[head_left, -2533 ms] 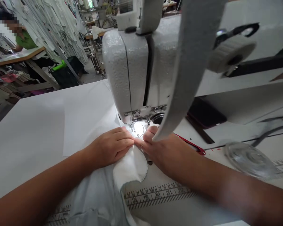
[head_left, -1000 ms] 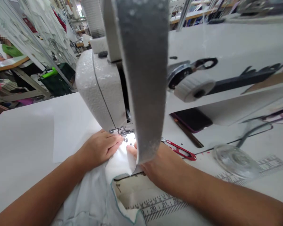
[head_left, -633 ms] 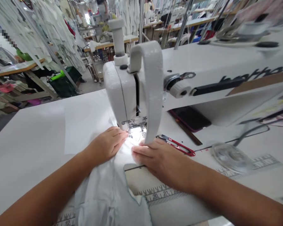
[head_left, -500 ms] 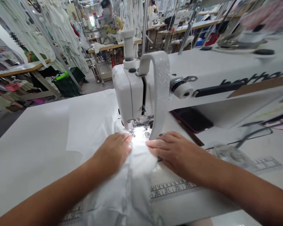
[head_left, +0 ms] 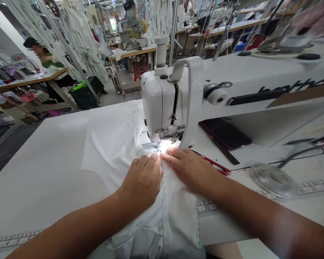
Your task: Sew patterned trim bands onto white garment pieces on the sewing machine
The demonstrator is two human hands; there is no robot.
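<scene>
White fabric [head_left: 178, 208] with a seam down its middle and a blue-green stitched edge lies under the head of a white sewing machine [head_left: 162, 97]. My left hand [head_left: 143, 176] is closed on the cloth just left of the seam, fingers bent and a thumb tip showing below. From the right, my right hand [head_left: 191, 167] pinches the same cloth close to the lit presser foot [head_left: 159, 146], its fingertips almost meeting the left ones. The needle is too small to make out. Red-handled thread snips [head_left: 218, 167] lie partly behind my right hand.
A dark phone [head_left: 226, 133] and a brown strip [head_left: 224, 149] lie under the machine arm. Right of my forearm sits a clear round plastic object [head_left: 272, 180]. Ruler markings [head_left: 18, 237] cross the table front. Other people work at machines behind.
My hands have come closer together at the presser foot, the right one moving left over the cloth. The fabric now lies flatter, its seam and stitched edge showing. The snips have come into view.
</scene>
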